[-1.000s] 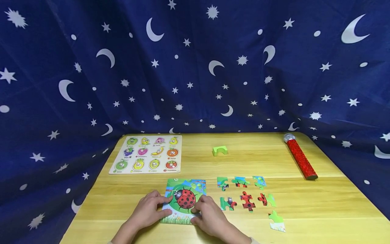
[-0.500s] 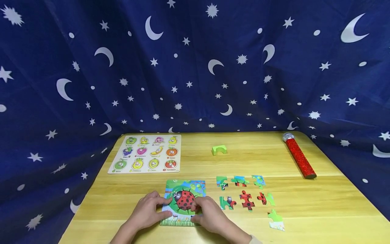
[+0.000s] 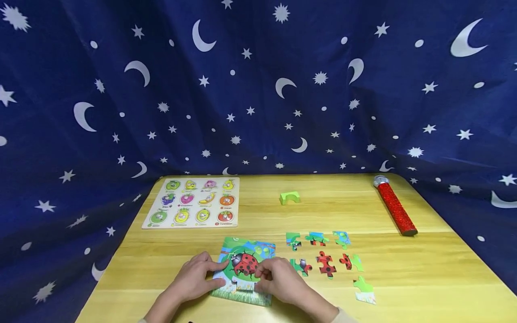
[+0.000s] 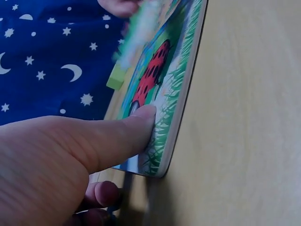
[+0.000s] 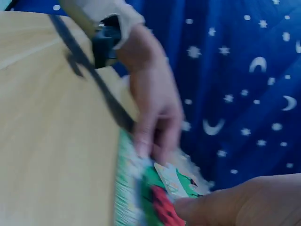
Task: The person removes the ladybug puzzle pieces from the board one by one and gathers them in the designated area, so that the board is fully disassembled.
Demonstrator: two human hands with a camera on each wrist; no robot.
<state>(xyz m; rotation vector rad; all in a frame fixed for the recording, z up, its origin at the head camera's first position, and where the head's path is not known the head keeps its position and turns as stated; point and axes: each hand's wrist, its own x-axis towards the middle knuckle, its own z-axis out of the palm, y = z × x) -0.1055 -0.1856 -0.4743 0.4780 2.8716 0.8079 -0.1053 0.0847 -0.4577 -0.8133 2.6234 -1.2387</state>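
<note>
A ladybug puzzle board [image 3: 232, 294] lies on the table in the head view, slightly turned. My left hand [image 3: 195, 277] holds its left edge, the thumb [image 4: 134, 127] lying on the printed face in the left wrist view. My right hand [image 3: 284, 280] pinches a puzzle piece [image 3: 245, 285] with white ground and small flowers, over the board's lower part. In the left wrist view this piece [image 4: 141, 35] is blurred and stands apart from the ladybug picture. In the right wrist view the piece [image 5: 171, 181] is tilted above the board.
Several loose ladybug puzzle pieces [image 3: 326, 264] lie to the right of the board. A fruit peg puzzle [image 3: 191, 204] is at the back left, a green arch block [image 3: 290, 198] at the back middle. A red glittery microphone [image 3: 395, 206] lies at the right. A starry blue curtain [image 3: 258, 89] hangs behind the table.
The flowered piece has come into sight, pinched in my right hand above the board. The board has turned a little clockwise. My left hand stays at its left edge.
</note>
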